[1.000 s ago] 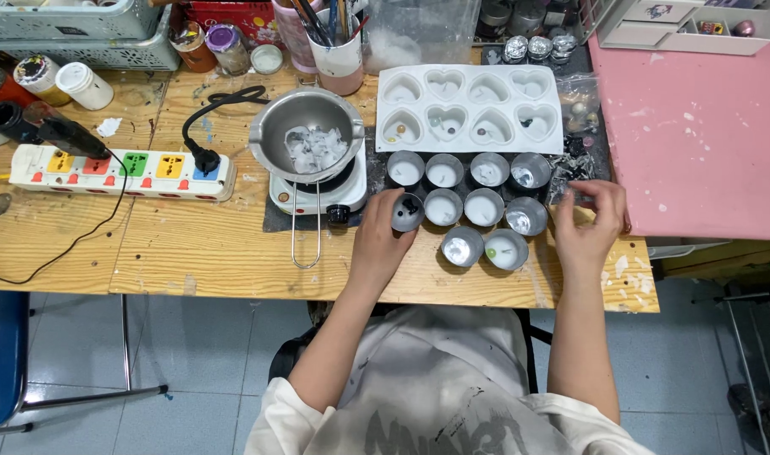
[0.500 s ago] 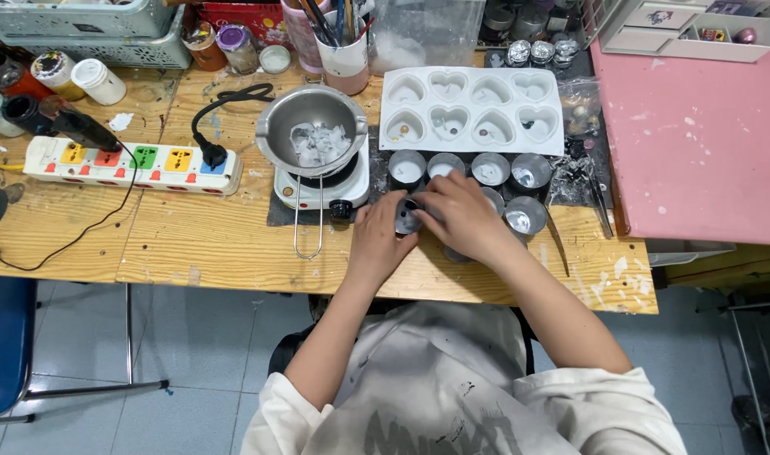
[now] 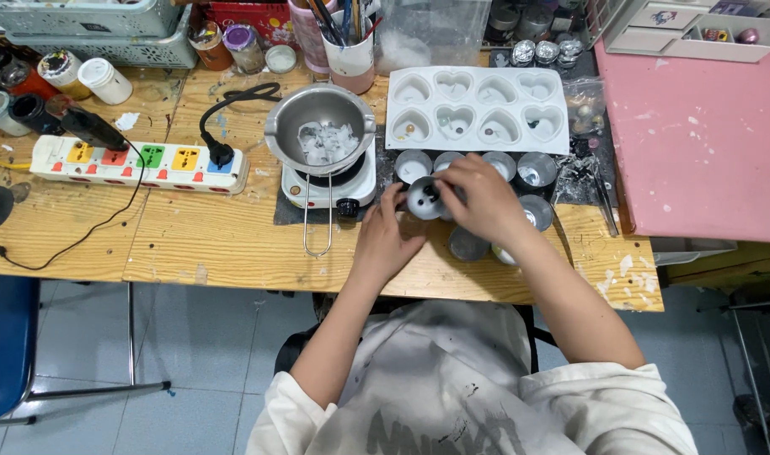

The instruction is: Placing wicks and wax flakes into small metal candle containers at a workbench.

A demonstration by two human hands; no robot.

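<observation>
Over the wooden workbench (image 3: pixel 191 244), my left hand (image 3: pixel 389 236) is gripping a small round metal tin (image 3: pixel 423 198) while my right hand (image 3: pixel 482 198) is pinching something dark at its mouth.

free: bare wooden tabletop (image 3: pixel 191 244) left of hands | blocked: hotplate pot (image 3: pixel 320 139), tins (image 3: pixel 537 168) – heart mould (image 3: pixel 478 109) behind

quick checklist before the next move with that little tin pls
1. Tin held by both hands: ok, left hand at its side, right hand over its top.
2. Tin upright: cannot tell, it looks tilted toward the camera.
3. Other tins clear of the hands: not ok, some lie under the right hand.
4. Pot seated on the burner: ok.
5. Pot contents melted: not ok, white chunks show.
6. Heart mould within reach: ok.
</observation>
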